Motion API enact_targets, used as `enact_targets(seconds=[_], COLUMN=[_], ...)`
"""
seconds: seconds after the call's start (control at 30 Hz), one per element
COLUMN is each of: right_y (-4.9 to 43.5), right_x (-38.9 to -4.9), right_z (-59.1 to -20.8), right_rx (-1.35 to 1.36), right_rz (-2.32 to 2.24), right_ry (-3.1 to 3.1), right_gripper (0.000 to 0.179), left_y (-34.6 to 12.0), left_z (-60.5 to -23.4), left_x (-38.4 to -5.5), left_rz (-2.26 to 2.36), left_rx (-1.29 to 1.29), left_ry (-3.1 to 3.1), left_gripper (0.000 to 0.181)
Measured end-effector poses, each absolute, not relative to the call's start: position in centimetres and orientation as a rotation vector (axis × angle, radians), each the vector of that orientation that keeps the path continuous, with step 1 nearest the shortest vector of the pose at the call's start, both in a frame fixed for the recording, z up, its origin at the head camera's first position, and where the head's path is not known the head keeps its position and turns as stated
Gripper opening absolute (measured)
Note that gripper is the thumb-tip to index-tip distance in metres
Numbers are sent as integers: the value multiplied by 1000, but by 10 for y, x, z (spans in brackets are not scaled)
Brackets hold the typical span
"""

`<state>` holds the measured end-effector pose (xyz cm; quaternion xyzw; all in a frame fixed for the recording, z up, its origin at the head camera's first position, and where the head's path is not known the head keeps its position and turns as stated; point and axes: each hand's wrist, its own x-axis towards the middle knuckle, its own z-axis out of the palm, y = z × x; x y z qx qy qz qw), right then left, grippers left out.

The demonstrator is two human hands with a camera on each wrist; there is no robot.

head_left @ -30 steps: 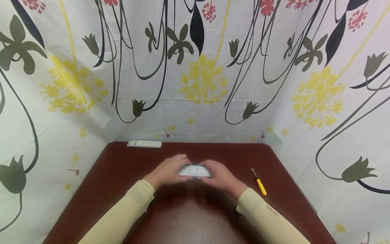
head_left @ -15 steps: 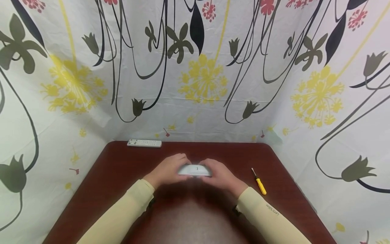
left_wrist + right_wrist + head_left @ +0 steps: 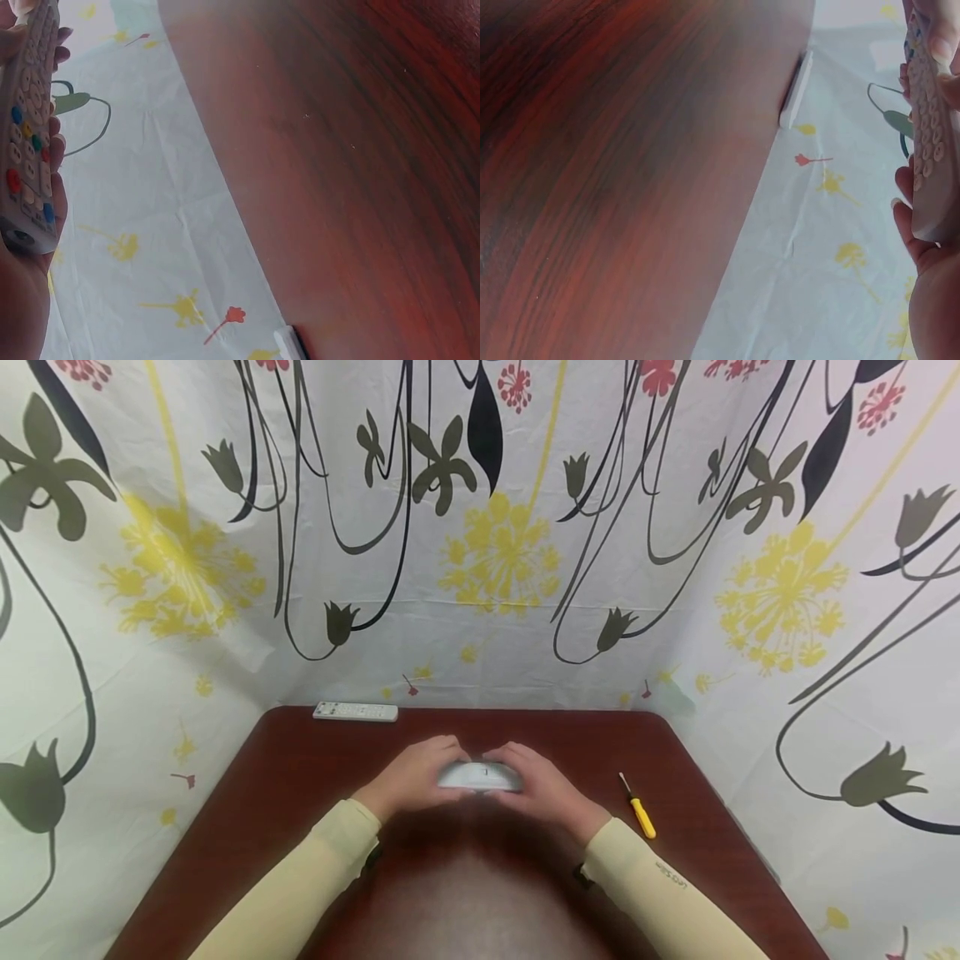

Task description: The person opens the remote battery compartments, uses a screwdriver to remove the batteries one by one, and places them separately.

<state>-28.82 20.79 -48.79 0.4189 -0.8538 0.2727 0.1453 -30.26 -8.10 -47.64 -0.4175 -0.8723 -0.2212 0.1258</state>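
I grip a buttoned remote control [image 3: 936,180] in my right hand [image 3: 936,296]. A slim white bar [image 3: 798,94] lies at the reddish table [image 3: 630,172]'s edge, beside flower-printed cloth [image 3: 795,240].

A dark red-brown, wood-grained table [image 3: 468,897] with rounded far corners is catching a pale sheen along its near middle. A slim white plastic remote control [image 3: 355,712] is lying buttons-up along the far edge, close to the left corner. Well apart, on the right side, a yellow-handled screwdriver [image 3: 638,811] is resting at a slant, its thin metal shaft pointing toward the far edge.
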Motion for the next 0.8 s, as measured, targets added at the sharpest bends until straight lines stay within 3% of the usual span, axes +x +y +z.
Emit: enact_targets(seconds=[0.8], right_y=[212], right_x=[-281], right_z=[-480], right_rx=[1358], right_rz=[560], right_ry=[-2385], right_gripper=[49], left_y=[-86], left_z=[-472], left_x=[-304], left_rz=[-695], left_rx=[-1191], left_ry=[-2583], left_gripper=[39])
